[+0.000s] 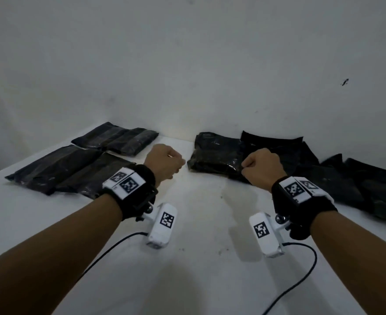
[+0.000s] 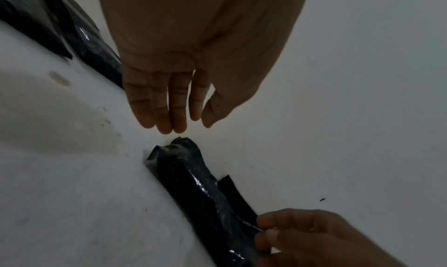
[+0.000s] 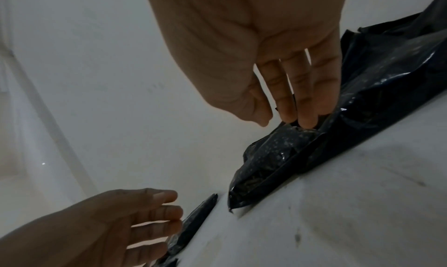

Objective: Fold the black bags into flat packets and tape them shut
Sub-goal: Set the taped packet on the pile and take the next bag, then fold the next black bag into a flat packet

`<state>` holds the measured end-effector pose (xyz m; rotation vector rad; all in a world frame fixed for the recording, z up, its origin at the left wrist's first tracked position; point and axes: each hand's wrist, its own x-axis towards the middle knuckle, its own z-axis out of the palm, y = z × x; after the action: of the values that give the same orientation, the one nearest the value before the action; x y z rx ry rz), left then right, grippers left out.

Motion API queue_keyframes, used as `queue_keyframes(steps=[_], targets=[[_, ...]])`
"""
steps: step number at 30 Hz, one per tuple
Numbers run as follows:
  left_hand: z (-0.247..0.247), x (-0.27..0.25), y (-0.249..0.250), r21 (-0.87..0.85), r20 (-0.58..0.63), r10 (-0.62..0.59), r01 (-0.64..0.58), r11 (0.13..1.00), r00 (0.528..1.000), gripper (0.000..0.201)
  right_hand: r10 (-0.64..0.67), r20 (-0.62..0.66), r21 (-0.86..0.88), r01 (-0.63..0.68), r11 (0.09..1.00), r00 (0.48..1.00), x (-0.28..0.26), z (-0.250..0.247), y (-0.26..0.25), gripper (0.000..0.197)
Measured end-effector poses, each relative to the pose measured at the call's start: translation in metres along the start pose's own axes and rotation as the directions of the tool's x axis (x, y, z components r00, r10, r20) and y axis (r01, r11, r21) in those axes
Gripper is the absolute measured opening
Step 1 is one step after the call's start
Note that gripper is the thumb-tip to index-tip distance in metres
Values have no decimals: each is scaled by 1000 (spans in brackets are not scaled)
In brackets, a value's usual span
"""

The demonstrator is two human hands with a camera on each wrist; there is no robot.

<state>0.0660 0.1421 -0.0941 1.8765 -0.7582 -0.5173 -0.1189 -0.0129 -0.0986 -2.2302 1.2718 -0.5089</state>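
Note:
A folded black packet [image 1: 214, 155] with a glossy taped face lies at the back middle of the white table [image 1: 198, 226]. My right hand [image 1: 262, 167] is at its right end, fingers curled, and pinches the packet's edge [image 2: 251, 227]; in the right wrist view the fingertips [image 3: 307, 121] dig into the top of the packet [image 3: 273, 156]. My left hand [image 1: 164, 162] hovers just left of the packet, apart from it. Its fingers [image 2: 169, 108] hang loosely and hold nothing.
Three flat black packets [image 1: 117, 140] [image 1: 53, 169] [image 1: 96, 176] lie at the back left. Loose black bags [image 1: 301, 155] [image 1: 369, 189] are heaped at the right. A white wall [image 1: 187, 76] stands right behind them. Camera cables [image 1: 110, 248] trail over the near table.

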Motion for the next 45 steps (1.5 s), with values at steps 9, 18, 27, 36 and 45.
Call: queue_keyframes(steps=[9, 18, 27, 36, 45], targets=[[50, 121, -5, 197, -28, 20, -14, 980, 999, 16, 92, -88, 105, -83, 991, 992, 74, 13, 7, 21], [90, 185, -9, 121, 61, -187, 178, 977, 981, 28, 227, -24, 24, -226, 974, 974, 133, 31, 12, 17], [83, 182, -5, -150, 129, -154, 172, 974, 980, 14, 327, -32, 235, -311, 921, 945, 143, 44, 9, 36], [49, 123, 12, -558, 143, -3, 83, 826, 990, 21, 301, 188, 846, -310, 434, 935, 85, 15, 4, 32], [14, 27, 37, -700, 174, 153, 12, 714, 973, 11, 20, 161, 964, -162, 212, 987, -8, -33, -3, 18]])
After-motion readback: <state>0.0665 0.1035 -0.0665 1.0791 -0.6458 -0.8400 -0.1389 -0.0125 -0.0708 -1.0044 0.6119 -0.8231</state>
